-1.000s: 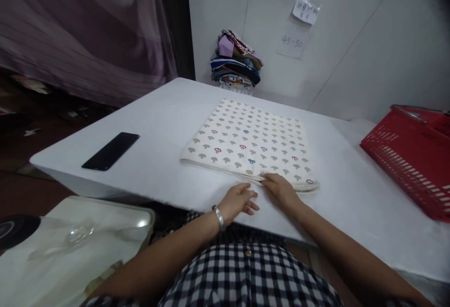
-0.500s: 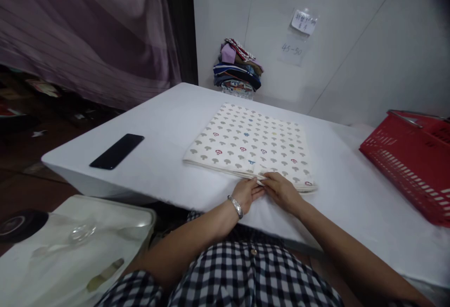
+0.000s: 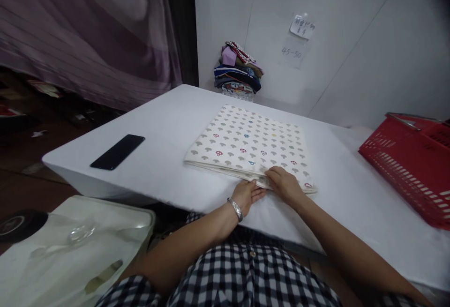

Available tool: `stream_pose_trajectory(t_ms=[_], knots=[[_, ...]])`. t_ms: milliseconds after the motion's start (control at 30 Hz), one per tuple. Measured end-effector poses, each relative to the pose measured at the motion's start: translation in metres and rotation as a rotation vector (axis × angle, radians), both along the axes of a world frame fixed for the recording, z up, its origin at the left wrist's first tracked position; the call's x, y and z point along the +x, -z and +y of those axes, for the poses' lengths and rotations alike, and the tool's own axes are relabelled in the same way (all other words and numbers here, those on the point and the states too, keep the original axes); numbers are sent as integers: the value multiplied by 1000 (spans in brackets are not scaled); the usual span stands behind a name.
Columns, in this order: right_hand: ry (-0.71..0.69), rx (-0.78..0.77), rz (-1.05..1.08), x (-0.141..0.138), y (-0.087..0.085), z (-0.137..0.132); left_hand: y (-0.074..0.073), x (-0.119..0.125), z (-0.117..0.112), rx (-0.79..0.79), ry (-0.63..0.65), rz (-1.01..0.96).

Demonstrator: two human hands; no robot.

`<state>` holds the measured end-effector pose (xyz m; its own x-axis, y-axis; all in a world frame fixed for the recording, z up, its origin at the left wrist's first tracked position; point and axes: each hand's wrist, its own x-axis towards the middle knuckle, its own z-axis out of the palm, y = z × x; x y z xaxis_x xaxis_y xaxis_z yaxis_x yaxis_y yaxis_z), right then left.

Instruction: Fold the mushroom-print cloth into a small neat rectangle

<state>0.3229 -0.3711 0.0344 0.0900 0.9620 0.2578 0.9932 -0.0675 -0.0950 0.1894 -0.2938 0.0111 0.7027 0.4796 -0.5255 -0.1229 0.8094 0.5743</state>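
Observation:
A folded cream cloth [image 3: 246, 136] printed with small grey, red and blue mushrooms lies flat on the white table. My right hand [image 3: 283, 183] has its fingers closed on the upper layer at the middle of the near edge, lifting it slightly. Just left of it, my left hand [image 3: 244, 197], with a silver bracelet [image 3: 236, 208] on the wrist, is at the same edge. Its thumb rests at the lower layers and its fingers reach beneath them. The fingertips of both hands are partly hidden by the cloth.
A black phone [image 3: 117, 151] lies on the white table [image 3: 161, 115] at left. A red basket [image 3: 408, 166] stands at right. Folded clothes [image 3: 237, 70] are stacked by the wall at the back. A whitish bin or box [image 3: 116, 213] sits below the table's left front edge.
My right hand has shifted slightly up and away from my left, raising the cloth's upper layer so the edge gaps a little. My left hand has barely moved.

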Motion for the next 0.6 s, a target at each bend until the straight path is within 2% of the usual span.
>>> stream_pose_trajectory(t_ms=[100, 333, 600], knots=[[-13, -3, -47, -1, 3, -2, -1, -1, 0, -2, 8, 0], [-36, -127, 308, -2, 0, -3, 4, -1, -1, -7, 1, -25], [-59, -112, 501, -3, -7, 1, 2, -2, 0, 2, 24, -44]])
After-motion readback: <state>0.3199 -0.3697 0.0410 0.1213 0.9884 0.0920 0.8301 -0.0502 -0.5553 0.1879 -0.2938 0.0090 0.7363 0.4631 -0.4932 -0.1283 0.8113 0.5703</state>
